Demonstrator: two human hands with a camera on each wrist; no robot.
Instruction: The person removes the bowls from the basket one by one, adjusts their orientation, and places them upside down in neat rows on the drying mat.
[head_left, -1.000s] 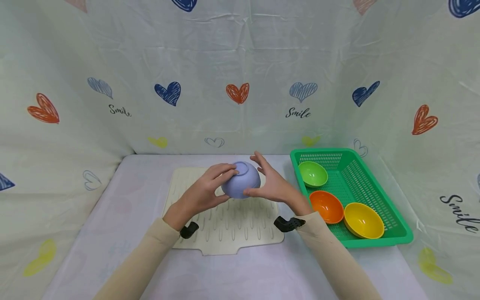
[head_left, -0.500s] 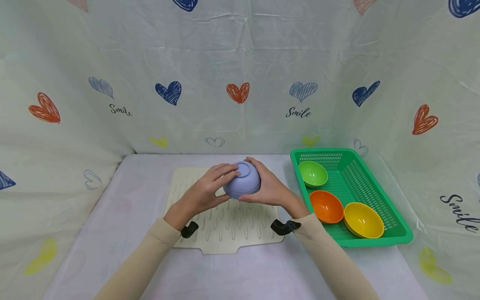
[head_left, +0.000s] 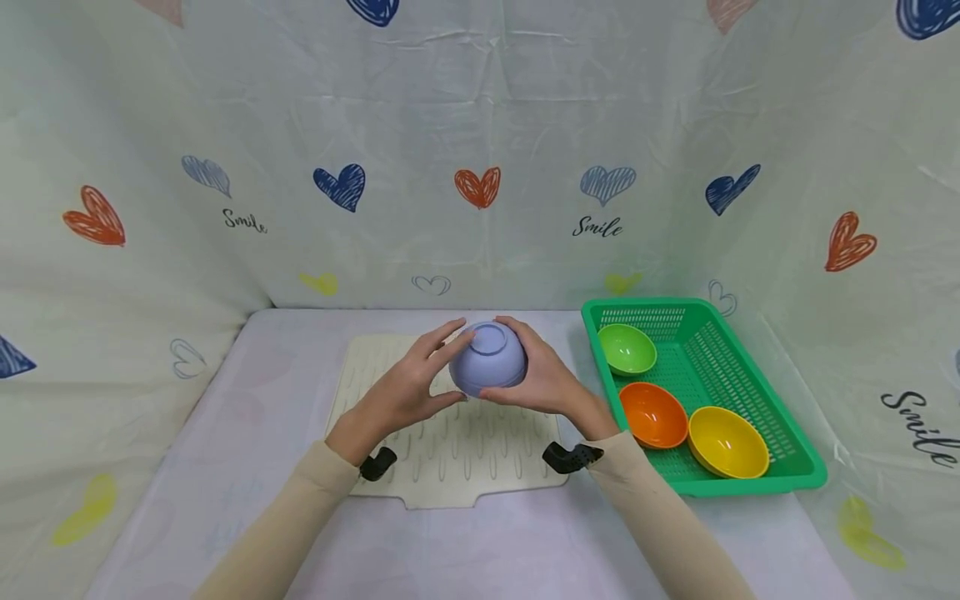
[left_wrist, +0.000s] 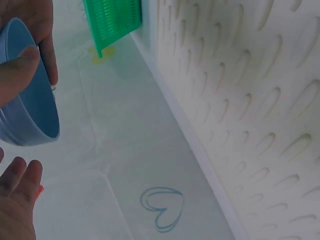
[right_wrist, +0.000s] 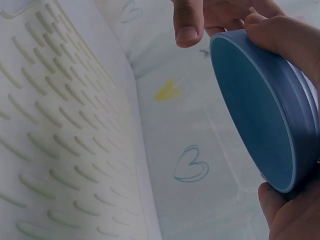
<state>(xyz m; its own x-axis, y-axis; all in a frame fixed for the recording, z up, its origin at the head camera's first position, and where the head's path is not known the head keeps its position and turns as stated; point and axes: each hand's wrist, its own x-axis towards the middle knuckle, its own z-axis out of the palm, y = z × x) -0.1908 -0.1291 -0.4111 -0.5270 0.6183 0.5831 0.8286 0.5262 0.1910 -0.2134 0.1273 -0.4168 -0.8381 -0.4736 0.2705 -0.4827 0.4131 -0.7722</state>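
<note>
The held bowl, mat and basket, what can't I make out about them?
Head: inside of the held bowl, its base facing the camera.
Head: part of the mat, hidden by the left hand.
Head: near-left corner of the basket, behind the right sleeve.
Left wrist: rest of the basket, cut by the top edge.
Right wrist: part of the held bowl, past the right edge.

A lavender-blue bowl [head_left: 491, 367], smooth and round with a raised foot ring, is held upside down above a cream ridged mat [head_left: 450, 454], mouth downward. The right hand [head_left: 547, 379] grips its side; the left hand [head_left: 411, 375] spreads around the opposite side, contact there unclear.
</note>
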